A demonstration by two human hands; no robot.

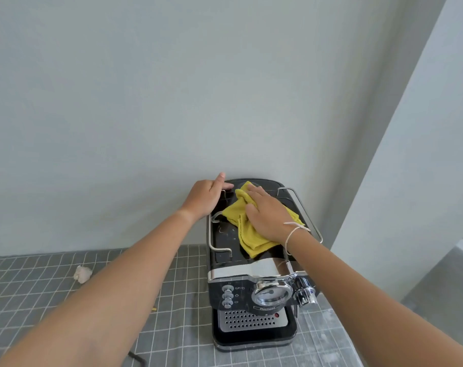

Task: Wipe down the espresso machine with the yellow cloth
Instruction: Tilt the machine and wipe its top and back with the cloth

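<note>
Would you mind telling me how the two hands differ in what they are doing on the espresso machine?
The right hand lies flat on the yellow cloth, pressing it onto the machine's top; the left hand touches no cloth and rests at the back left edge. Both are on the espresso machine.

I'm seeing the black and chrome espresso machine (254,282) standing upright on the desk (66,300), gauge facing me, while the rumpled yellow cloth (247,234) is lying spread across its glossy top.
</note>
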